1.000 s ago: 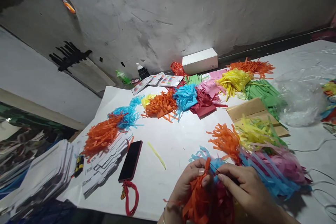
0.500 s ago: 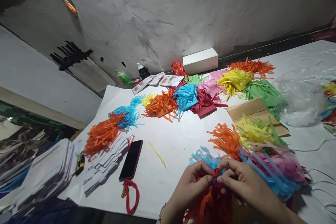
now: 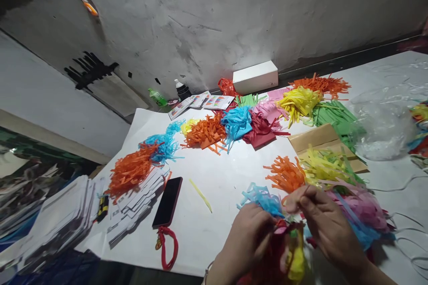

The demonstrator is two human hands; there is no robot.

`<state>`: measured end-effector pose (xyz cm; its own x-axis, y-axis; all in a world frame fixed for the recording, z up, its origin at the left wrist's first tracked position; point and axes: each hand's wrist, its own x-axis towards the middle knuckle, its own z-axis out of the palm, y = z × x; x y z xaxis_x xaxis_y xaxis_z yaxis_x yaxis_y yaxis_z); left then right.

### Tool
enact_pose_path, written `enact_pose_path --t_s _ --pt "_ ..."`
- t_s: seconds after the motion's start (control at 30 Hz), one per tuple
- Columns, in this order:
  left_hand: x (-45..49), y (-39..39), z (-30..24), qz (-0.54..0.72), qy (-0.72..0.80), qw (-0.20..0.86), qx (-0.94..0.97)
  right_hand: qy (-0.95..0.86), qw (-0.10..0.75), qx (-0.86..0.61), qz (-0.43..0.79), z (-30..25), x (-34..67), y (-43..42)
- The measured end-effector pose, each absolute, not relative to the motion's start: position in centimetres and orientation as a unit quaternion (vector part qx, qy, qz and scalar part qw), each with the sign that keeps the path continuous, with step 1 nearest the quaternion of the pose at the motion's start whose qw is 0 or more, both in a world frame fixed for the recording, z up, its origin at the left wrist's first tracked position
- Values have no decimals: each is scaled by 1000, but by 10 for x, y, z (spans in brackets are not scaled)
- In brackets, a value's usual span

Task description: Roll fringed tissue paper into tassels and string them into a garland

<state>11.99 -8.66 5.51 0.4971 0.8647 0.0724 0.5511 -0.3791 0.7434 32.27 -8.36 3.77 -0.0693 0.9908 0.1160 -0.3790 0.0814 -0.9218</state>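
Observation:
My left hand [image 3: 245, 240] is closed round the top of a bundle of fringed paper tassels [image 3: 287, 254] in red, yellow and pink, low in the view near the table's front edge. My right hand [image 3: 326, 227] hovers just right of it, fingers pinched; what they pinch is too small to make out. A blue fringed tassel [image 3: 262, 197] lies just beyond my left hand. An orange tassel [image 3: 286, 176] and a heap of pink, blue and yellow fringes [image 3: 354, 207] lie right behind my right hand.
The white table sheet [image 3: 220, 178] carries a row of coloured tassels [image 3: 234, 127] at the back, a white box [image 3: 256, 77], a phone [image 3: 167, 202] with a red strap [image 3: 165, 247], stacked white cards [image 3: 137, 207], a brown cardboard piece [image 3: 321, 138] and a clear plastic bag [image 3: 384, 127].
The bundle has turned: orange fringes gave way to red, yellow and pink ones. My right hand has risen up and to the right, away from my left hand.

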Motion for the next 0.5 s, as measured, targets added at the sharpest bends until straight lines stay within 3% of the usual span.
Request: enact_pose_path --t_s 0.07,0.3,0.5 --pt "121 -87 61 224 427 304 822 -373 608 -311 628 39 325 -84" --pt "156 -95 38 210 392 250 860 -352 554 -272 704 55 314 -88" --pt "161 -57 11 238 439 150 853 -334 611 -314 646 63 388 -111"
